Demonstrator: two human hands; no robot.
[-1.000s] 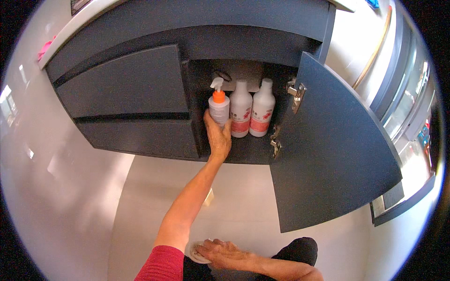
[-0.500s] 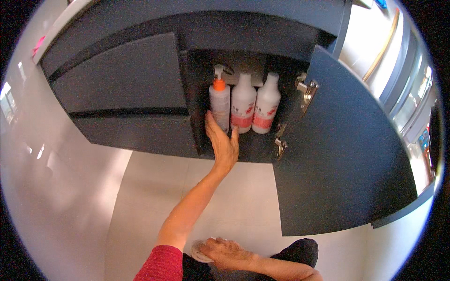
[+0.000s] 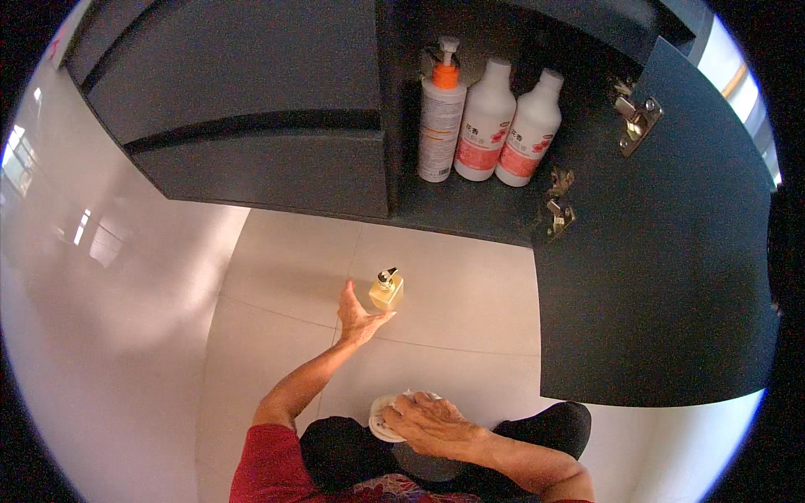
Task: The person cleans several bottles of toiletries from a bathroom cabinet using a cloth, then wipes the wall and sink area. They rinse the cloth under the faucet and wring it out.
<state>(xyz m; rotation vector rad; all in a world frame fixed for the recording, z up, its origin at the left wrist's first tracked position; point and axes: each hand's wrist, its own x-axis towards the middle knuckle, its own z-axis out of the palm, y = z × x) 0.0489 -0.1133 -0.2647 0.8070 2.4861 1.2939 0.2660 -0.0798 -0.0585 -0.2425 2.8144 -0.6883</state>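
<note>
My left hand [image 3: 359, 318] reaches over the floor with thumb and fingers spread apart. Close by its fingers stands a small square pump bottle [image 3: 386, 293] with yellowish liquid and a dark pump head; whether skin touches it, I cannot tell. Above my lap, the fingers of my right hand [image 3: 432, 422] are closed on a bunched white cloth [image 3: 384, 425], partly hidden under them. In the open cabinet, an orange-collared pump bottle [image 3: 441, 126] stands beside two white bottles with pink labels, one in the middle [image 3: 486, 121] and one at the right [image 3: 530, 130].
A dark cabinet door [image 3: 654, 268] hangs open on metal hinges [image 3: 639, 126] to the right. The cabinet's closed dark panel [image 3: 243, 84] is at the left. Pale floor tiles [image 3: 285, 285] lie between the cabinet and my crossed legs.
My left hand has left the cabinet bottles and come down to the floor, beside the small yellowish pump bottle now visible there. My view has tilted down. My right hand keeps the cloth.
</note>
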